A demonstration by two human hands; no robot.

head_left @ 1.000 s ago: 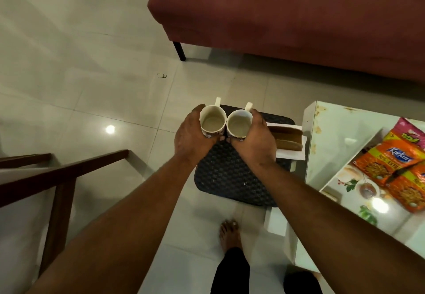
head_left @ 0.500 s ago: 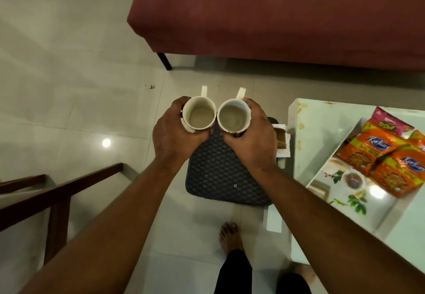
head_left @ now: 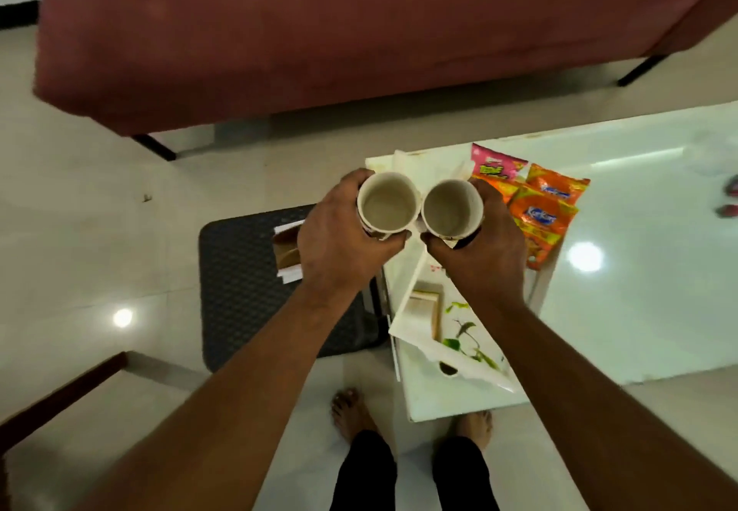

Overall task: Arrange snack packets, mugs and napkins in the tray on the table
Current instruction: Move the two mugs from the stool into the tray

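Both mugs (head_left: 387, 207) have moved over the tray (head_left: 475, 354).

A maroon upholstered sofa (head_left: 359, 31) fills the top of the view, standing on thin dark legs (head_left: 153, 147) over a pale, glossy tiled floor (head_left: 80, 231) that shows a round glare spot (head_left: 122, 317) and a small dark speck (head_left: 147, 197) towards the left. Nearer, a dark pad with a woven texture (head_left: 239, 291) sits low over the tiles, and a dark brown wooden rail (head_left: 60, 394) slants across the lower left corner. At the right edge are two small red things (head_left: 729, 199), too blurred to identify.
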